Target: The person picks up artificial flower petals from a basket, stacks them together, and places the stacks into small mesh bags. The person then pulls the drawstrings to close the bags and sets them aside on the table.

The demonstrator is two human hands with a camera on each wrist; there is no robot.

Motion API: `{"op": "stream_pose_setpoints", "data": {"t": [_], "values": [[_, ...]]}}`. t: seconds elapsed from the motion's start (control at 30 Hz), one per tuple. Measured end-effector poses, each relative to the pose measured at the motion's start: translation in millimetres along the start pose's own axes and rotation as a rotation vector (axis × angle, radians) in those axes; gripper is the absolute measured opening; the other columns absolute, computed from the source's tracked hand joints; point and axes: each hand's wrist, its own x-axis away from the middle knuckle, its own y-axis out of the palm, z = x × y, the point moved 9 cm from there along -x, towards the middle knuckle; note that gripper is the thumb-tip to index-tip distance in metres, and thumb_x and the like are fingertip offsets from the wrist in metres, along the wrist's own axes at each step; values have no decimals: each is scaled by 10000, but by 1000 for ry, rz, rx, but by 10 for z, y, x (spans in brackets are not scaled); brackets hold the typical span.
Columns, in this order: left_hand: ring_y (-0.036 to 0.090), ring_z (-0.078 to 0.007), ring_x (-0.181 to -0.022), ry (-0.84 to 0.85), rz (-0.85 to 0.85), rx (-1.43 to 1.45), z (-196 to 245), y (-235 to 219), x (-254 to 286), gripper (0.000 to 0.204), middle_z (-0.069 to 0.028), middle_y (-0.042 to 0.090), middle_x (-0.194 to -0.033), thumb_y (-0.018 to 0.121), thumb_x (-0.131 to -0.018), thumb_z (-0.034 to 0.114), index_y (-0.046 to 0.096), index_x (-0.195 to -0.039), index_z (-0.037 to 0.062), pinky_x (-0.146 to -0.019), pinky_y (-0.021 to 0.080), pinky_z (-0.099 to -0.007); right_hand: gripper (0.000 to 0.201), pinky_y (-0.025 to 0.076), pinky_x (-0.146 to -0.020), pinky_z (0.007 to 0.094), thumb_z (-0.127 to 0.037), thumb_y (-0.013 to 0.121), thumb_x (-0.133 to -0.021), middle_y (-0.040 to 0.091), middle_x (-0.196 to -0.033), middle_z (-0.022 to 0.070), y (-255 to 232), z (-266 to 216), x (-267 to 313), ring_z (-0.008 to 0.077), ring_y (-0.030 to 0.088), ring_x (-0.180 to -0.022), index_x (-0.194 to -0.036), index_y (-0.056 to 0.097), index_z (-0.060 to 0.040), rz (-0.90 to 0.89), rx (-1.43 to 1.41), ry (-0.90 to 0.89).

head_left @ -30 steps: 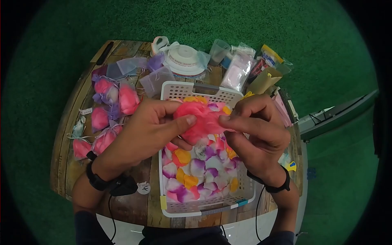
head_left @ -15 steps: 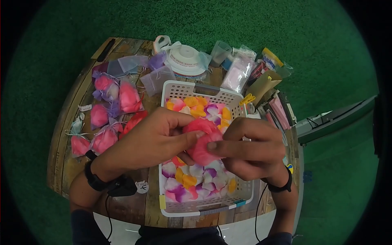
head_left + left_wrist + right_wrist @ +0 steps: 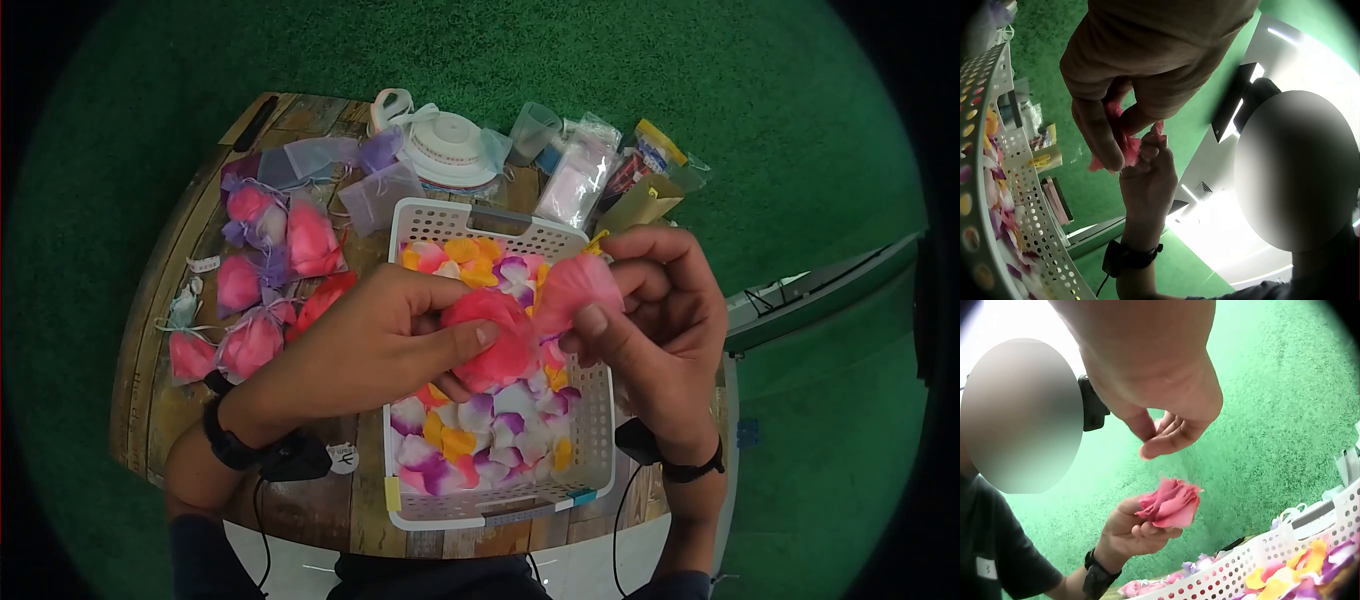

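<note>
In the head view the left hand grips a bunch of deep pink petals over the basket. Just right of it, the right hand pinches a lighter pink petal between thumb and fingers. The bunch shows as layered and ruffled in the right wrist view, above the left hand's fingers. In the left wrist view the left hand's fingers partly cover the bunch. White, purple, orange and pink petals lie loose inside the white perforated basket.
Filled mesh bags and empty pouches lie on the wooden table's left side. A ribbon roll, a clear cup and plastic packets stand behind the basket. A dark-edged panel is at the right.
The right hand has moved away from the bunch to the right, with a lighter pink petal now spread between its fingers. The left hand still holds the bunch, in nearly the same place.
</note>
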Motion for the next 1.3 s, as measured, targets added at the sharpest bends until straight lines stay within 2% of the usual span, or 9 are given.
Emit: {"op": "stream_pose_setpoints", "data": {"t": [0.1, 0.2, 0.3, 0.4, 0.63, 0.7, 1.1, 1.23, 1.3], "values": [[646, -73, -820, -27, -20, -41, 0, 4, 7, 257, -44, 684, -934, 600, -978, 167, 638, -1116, -46, -693, 559, -227, 153, 514, -702, 227, 37, 675, -854, 671, -867, 66, 248, 84, 56, 102, 661, -809, -999, 627, 31, -359, 168, 138], [641, -69, -811, -10, -62, -21, -16, 33, -8, 254, -38, 685, -934, 609, -973, 170, 642, -1113, -40, -686, 550, -225, 181, 512, -673, 238, 21, 668, -843, 668, -839, 73, 300, 158, 80, 103, 657, -787, -1019, 629, 23, -453, 412, 96], [647, -78, -820, -21, -48, -24, -63, 26, -2, 262, -45, 685, -932, 614, -971, 174, 638, -1116, -42, -694, 558, -232, 204, 512, -686, 225, 51, 647, -854, 666, -897, 64, 306, 229, 93, 110, 651, -780, -1057, 625, 46, -454, 583, 125], [656, -83, -746, 13, -15, 19, -67, 19, 0, 216, -50, 662, -834, 604, -968, 150, 642, -1036, -51, -616, 562, -227, 214, 511, -682, 221, 19, 690, -844, 662, -878, 51, 277, 279, 102, 90, 641, -770, -1048, 628, 34, -298, 585, 233], [648, -77, -724, 12, -8, -36, -60, 28, -8, 217, -47, 662, -820, 609, -966, 152, 644, -1030, -53, -596, 554, -222, 248, 513, -645, 219, 5, 748, -801, 669, -846, 40, 235, 293, 96, 76, 640, -740, -1023, 638, 26, -217, 602, 221], [650, -78, -721, 11, -10, -32, -58, 30, -6, 218, -48, 662, -817, 609, -966, 152, 645, -1029, -53, -593, 552, -221, 213, 496, -609, 214, -14, 769, -785, 673, -841, 34, 253, 228, 81, 69, 641, -738, -967, 660, 11, -228, 678, 100], [680, -111, -779, -20, -20, 14, -77, 59, -28, 268, -51, 655, -823, 577, -991, 200, 635, -1038, -58, -627, 577, -240, 114, 393, -499, 198, -68, 766, -805, 646, -707, -3, 197, 129, 65, 36, 546, -598, -822, 662, -28, -160, 773, -130], [664, -103, -773, -8, -6, 15, -65, 31, -39, 286, -41, 644, -844, 555, -1004, 213, 628, -1031, -62, -646, 586, -246, 118, 391, -520, 189, -53, 742, -824, 627, -708, -9, 135, 115, 79, 32, 534, -605, -793, 631, -27, -147, 753, -88], [657, -98, -762, -12, 4, 12, -53, 17, -44, 282, -39, 642, -852, 551, -1005, 208, 626, -1024, -63, -651, 588, -247, 116, 392, -547, 183, -50, 701, -857, 600, -709, -14, -4, 168, 76, 30, 526, -620, -815, 595, -29, -64, 621, 39]]}}
